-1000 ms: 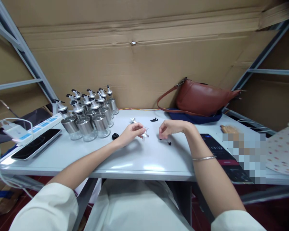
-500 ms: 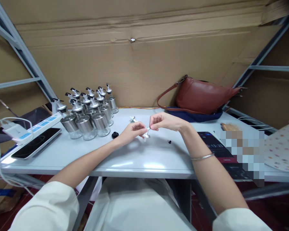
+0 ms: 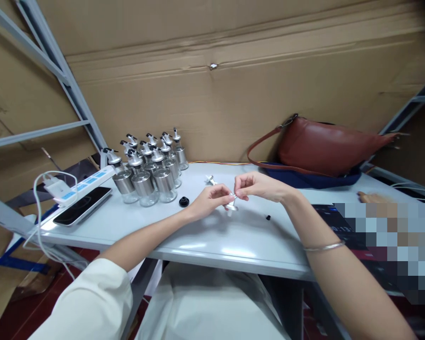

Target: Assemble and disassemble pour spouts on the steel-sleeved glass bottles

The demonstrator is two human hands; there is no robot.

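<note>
My left hand (image 3: 212, 202) is closed around a small silver pour spout (image 3: 231, 208), its wide base pointing down towards the table. My right hand (image 3: 257, 185) pinches at the thin upper end of that spout, so the two sets of fingertips nearly meet. Whether a tiny part sits between the right fingertips is hidden. Just behind the left hand lies another silver spout piece (image 3: 210, 180). A black ring-shaped stopper (image 3: 184, 202) rests to the left of my hands, and a tiny black cap (image 3: 268, 217) lies to the right.
Several glass bottles with steel sleeves and spouts (image 3: 142, 188) stand at the back left. Near them are a white power strip (image 3: 87, 186) and a phone (image 3: 83, 206). A brown leather bag (image 3: 315, 146) sits back right on dark blue cloth; a cardboard wall (image 3: 216, 104) rises behind.
The view has turned left, so everything sits further right in the picture. Both hands remain together at the spout, with barely any change in grip.
</note>
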